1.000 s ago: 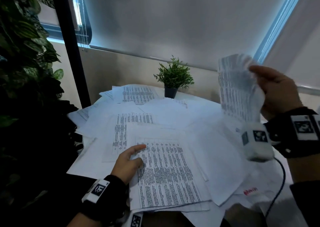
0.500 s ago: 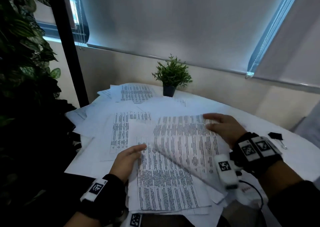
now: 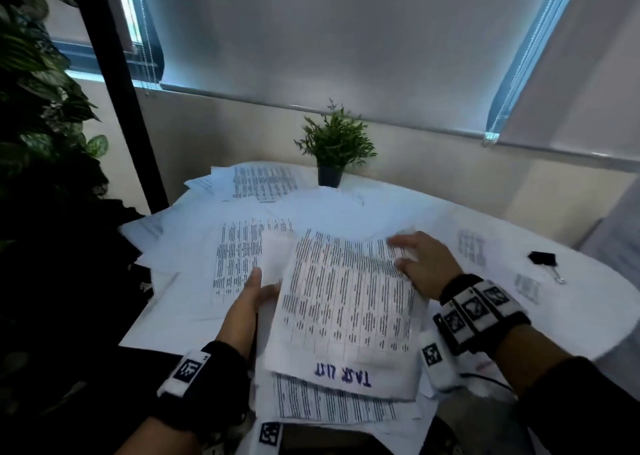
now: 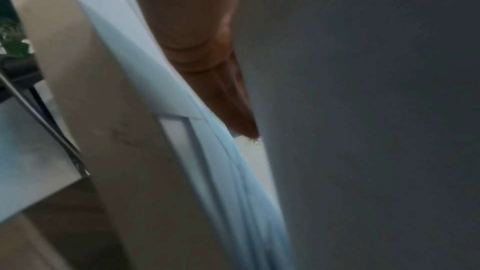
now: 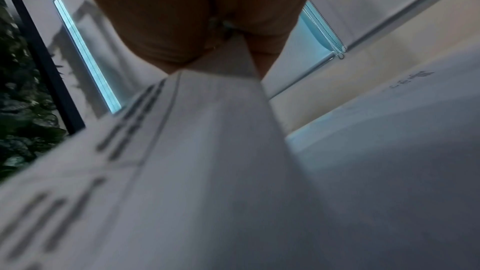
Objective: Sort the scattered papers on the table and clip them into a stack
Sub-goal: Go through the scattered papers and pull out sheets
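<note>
Printed sheets lie scattered over the white table. At the front middle is a loose stack of papers; its top sheet carries the handwritten words TASK LIST. My left hand holds the stack's left edge, thumb on top and fingers straight underneath. My right hand pinches the top sheet's far right corner, and the sheet runs in between thumb and fingers. A black binder clip lies alone on the table to the right, well clear of both hands.
A small potted plant stands at the table's far edge, against the wall. More sheets overlap toward the back left. A large leafy plant and a black post crowd the left side.
My right hand brought a sheet down from high on the right onto the stack. My left hand went from lying flat on the papers to holding the stack's left edge.
</note>
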Action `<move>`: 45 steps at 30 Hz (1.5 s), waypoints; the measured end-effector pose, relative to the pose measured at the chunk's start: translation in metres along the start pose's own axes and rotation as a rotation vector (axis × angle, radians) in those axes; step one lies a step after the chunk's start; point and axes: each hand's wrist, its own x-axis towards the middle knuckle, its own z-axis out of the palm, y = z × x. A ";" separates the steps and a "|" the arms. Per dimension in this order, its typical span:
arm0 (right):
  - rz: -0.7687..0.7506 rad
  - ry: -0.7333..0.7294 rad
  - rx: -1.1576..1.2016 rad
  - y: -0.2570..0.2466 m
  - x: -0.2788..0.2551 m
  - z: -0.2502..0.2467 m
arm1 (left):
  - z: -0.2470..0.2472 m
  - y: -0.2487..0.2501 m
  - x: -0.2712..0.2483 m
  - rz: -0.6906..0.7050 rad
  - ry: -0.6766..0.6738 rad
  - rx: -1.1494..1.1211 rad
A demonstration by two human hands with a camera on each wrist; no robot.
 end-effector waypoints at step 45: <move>0.300 -0.043 0.250 0.087 -0.076 0.020 | -0.010 0.043 0.074 0.006 -0.069 1.834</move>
